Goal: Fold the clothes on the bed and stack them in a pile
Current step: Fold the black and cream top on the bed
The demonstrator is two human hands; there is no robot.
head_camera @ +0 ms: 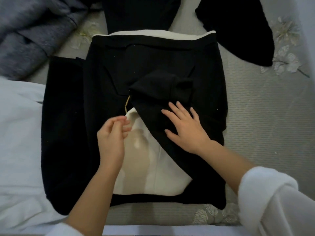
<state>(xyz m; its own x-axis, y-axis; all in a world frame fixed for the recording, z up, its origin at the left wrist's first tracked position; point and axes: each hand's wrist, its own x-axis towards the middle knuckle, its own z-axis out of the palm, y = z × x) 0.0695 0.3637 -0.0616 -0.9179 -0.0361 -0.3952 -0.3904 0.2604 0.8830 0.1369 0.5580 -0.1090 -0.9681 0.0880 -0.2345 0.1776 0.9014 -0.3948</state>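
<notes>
Garment (153, 62) under flat right hand (185, 128); left hand (112, 133) curled over cream lining (153, 167).

Home bedroom: clothes (68, 125) are lying spread across a bed (255, 137), its grey flowered cover (286, 55) showing around them.

Your bare right hand (185, 128) lies flat, palm down, with fingers straight and spread. Your bare left hand (111, 137) curls its fingers loosely towards the thumb; it is blurred, so I cannot tell a pinch. Both forearms are bare.
</notes>
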